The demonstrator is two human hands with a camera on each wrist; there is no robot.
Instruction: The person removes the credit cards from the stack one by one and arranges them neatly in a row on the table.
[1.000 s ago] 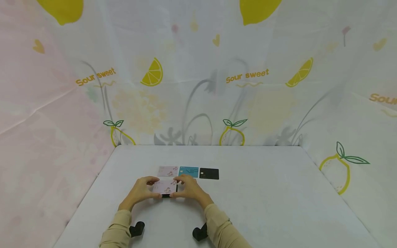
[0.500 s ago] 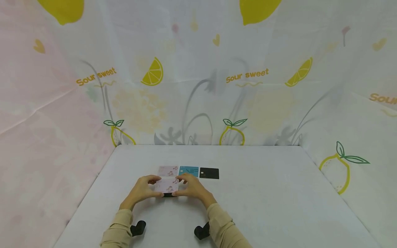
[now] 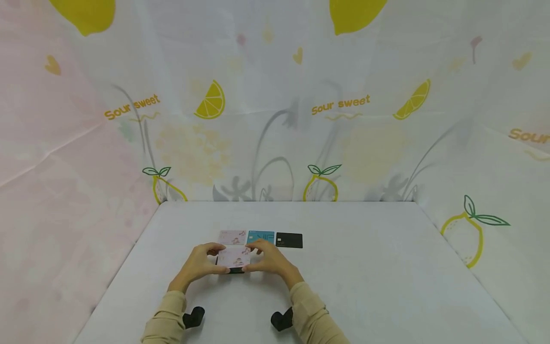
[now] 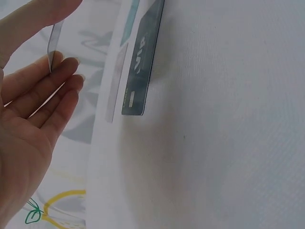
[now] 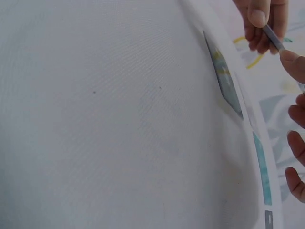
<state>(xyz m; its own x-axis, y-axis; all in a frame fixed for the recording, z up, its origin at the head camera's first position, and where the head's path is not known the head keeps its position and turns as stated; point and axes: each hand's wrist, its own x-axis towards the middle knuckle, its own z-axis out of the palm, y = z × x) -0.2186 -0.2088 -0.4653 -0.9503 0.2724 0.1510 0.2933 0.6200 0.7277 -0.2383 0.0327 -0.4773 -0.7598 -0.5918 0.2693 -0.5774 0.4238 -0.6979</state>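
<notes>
A pale pink card with a floral print is held level by both hands above the tabletop. My left hand pinches its left side between thumb and fingers; my right hand pinches the right side. In the left wrist view, only the thin edge of the held card shows. Beneath it lies a dark card with VIP lettering, mostly hidden in the head view. Just behind, a row on the table has another pink card, a blue VIP card and a black VIP card.
The white table backs onto a lemon-printed curtain, which also hangs at both sides. Black wrist mounts show beside the left sleeve and the right sleeve.
Both hands have shifted slightly to the right with the pink card between them. The cards in the back row stay where they were.
</notes>
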